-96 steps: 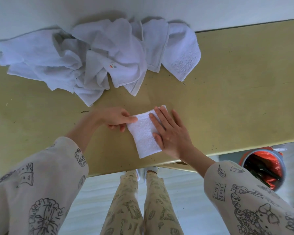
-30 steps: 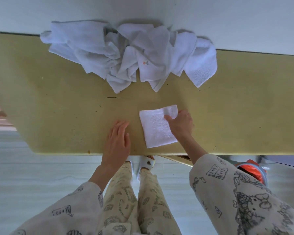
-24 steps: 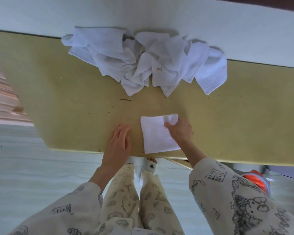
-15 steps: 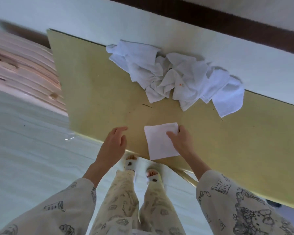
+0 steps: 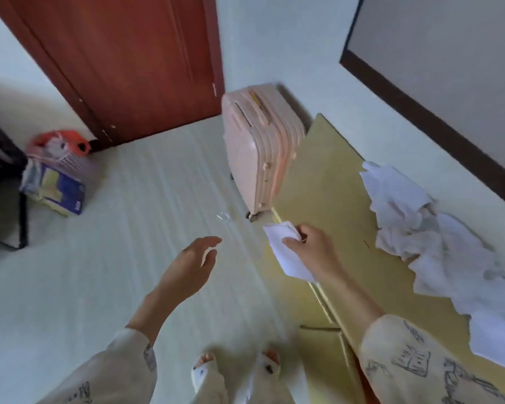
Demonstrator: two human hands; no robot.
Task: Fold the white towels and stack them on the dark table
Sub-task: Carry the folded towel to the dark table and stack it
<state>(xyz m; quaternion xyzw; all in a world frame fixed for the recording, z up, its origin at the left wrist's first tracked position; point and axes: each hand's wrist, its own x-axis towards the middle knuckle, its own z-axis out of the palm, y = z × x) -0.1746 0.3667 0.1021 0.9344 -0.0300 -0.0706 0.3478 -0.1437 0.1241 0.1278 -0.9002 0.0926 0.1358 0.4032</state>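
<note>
Step in hand: I read this as the carry. One folded towel (image 5: 286,252) is lifted off the yellow table (image 5: 327,199) and hangs at its near edge, over the pale floor (image 5: 129,228).
Destination: the task names a dark table. At the far left edge I see a dark frame (image 5: 0,182), which may be it, but too little shows for me to be sure.
Right hand (image 5: 312,249): pinching the folded towel, thumb on the near face and fingers curled behind its upper part; the lower corner hangs free below the hand.
Left hand (image 5: 190,269): holding nothing, fingers loosely spread, out over the floor and apart from the towel.
Still to fold: a crumpled pile of white towels (image 5: 438,243) lies along the far side of the yellow table, by the wall.
Next move, as I judge it: take the towel leftward across the room and lay it flat, keeping the pinch firm so the layers do not fall open; the free hand could support the hanging corner.
Risk: a one-point hold on soft cloth may let the fold slip.
Nearby: a pink suitcase (image 5: 260,153) stands at the table's end.
</note>
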